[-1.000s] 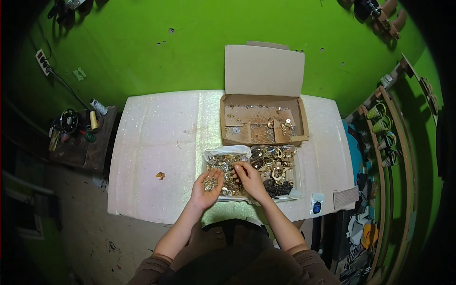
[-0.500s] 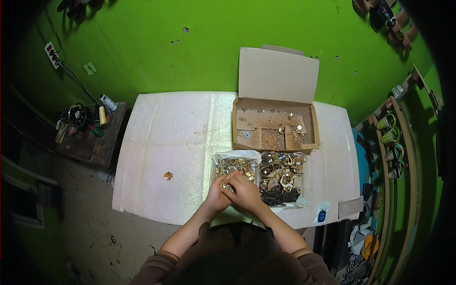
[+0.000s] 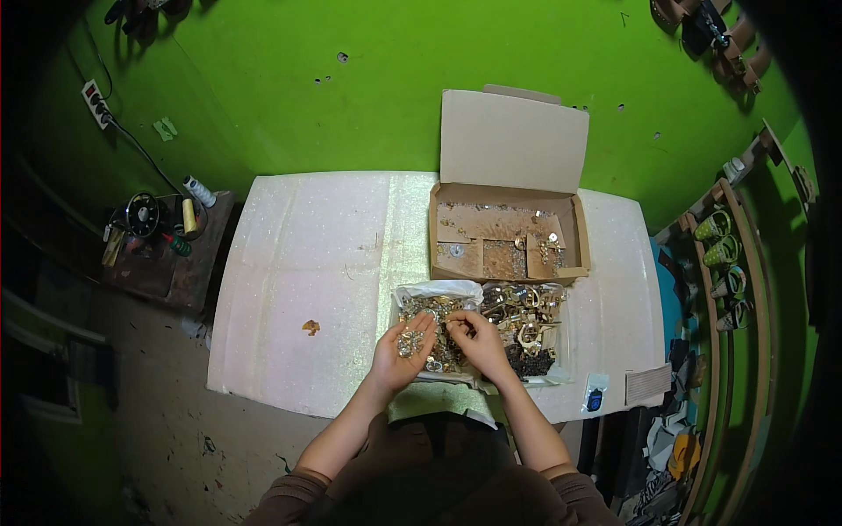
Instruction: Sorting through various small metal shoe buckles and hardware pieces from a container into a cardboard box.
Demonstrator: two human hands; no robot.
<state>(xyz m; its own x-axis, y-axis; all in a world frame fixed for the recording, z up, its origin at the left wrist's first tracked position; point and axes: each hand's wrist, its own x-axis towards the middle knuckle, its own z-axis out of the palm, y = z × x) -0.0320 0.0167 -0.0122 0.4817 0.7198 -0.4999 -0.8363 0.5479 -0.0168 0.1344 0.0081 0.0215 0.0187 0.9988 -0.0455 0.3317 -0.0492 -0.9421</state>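
Palm up, my left hand (image 3: 391, 364) cups several small shiny ornaments (image 3: 410, 343), silver and gold in colour, with its fingers stretched out. My right hand (image 3: 485, 351) is beside it, thumb and fingers pinched together. Whatever that pinch holds is too small to make out. Both hands are over a white-lined tray (image 3: 438, 287) full of loose silver and gold ornaments (image 3: 449, 357). Against its right side stands a clear tray (image 3: 562, 373) with gold buckles (image 3: 529, 331) at the back and black pieces (image 3: 531, 362) in front.
Behind the trays stands an open cardboard box (image 3: 579, 232) with divided compartments holding small metal bits. A brown scrap (image 3: 310, 327) lies on the white table (image 3: 289, 254). At the right are a small bagged item (image 3: 595, 396) and a card (image 3: 647, 384). A shoe rack (image 3: 724, 263) flanks the table.
My hands, closed together over the ornaments before, have parted. The left has turned palm up and opened out, showing the ornaments; the right has shifted right into a pinch.
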